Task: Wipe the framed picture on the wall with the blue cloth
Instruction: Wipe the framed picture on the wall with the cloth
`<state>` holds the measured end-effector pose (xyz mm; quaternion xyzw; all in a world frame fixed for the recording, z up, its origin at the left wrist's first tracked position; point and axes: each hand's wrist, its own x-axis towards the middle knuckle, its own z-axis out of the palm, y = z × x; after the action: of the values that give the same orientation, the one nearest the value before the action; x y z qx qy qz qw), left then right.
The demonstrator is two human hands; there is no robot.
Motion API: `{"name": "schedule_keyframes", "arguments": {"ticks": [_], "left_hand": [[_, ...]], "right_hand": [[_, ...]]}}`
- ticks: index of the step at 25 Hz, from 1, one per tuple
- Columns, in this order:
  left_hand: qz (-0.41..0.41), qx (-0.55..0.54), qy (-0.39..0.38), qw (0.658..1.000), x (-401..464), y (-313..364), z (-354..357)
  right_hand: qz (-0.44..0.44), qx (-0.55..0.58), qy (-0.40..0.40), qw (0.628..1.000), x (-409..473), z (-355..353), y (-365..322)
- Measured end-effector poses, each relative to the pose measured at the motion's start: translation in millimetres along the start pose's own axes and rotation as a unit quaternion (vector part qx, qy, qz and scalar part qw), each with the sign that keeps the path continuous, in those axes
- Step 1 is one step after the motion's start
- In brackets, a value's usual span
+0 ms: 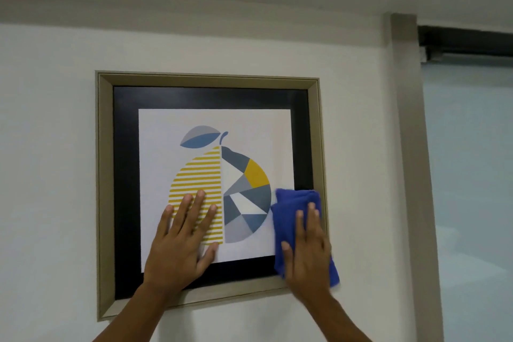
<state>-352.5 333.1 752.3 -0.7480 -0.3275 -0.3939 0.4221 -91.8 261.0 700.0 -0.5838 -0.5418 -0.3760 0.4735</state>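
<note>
The framed picture [105,175] hangs on the white wall: a beige frame, a black mat, and a print of a yellow-striped and grey-blue fruit. My left hand [180,241] lies flat with fingers spread on the lower left of the print, holding nothing. My right hand [308,253] presses the folded blue cloth [291,203] against the picture's lower right corner. The cloth covers part of the black mat and the frame's right edge there, and hangs a little below my palm.
White wall [47,147] surrounds the frame. A beige door post [410,147] stands to the right, with a frosted glass panel [472,175] beyond it and a dark rail [466,41] above the panel.
</note>
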Motion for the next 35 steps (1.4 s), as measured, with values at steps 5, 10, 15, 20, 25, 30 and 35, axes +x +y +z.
{"name": "schedule_keyframes", "arguments": {"ticks": [5,10,15,20,25,30,35], "left_hand": [[0.002,0.008,0.021,1.000,-4.0,-1.0,9.7],[0.008,0.056,0.078,0.995,7.1,-4.0,17.2],[0.023,0.087,0.130,0.987,10.3,-5.0,19.5],[0.026,0.104,0.139,0.985,11.2,-7.9,22.0],[0.040,0.151,0.177,0.972,19.8,-12.1,25.3],[0.036,0.144,0.181,0.972,17.6,-9.4,24.9],[0.032,0.134,0.163,0.977,13.7,-10.3,26.0]], "right_hand": [[0.040,0.030,-0.007,0.999,51.4,-15.3,-7.2],[-0.001,0.014,0.048,0.999,231.2,-63.4,-28.2],[0.014,0.040,0.098,0.994,193.0,-43.7,-32.9],[0.031,0.054,0.074,0.995,89.1,-21.2,-16.7],[0.072,0.063,0.118,0.988,192.5,-46.2,-43.3],[-0.116,0.038,0.120,0.985,223.1,-23.8,-149.6],[-0.215,0.032,0.090,0.972,237.6,-23.1,-151.8]]}}
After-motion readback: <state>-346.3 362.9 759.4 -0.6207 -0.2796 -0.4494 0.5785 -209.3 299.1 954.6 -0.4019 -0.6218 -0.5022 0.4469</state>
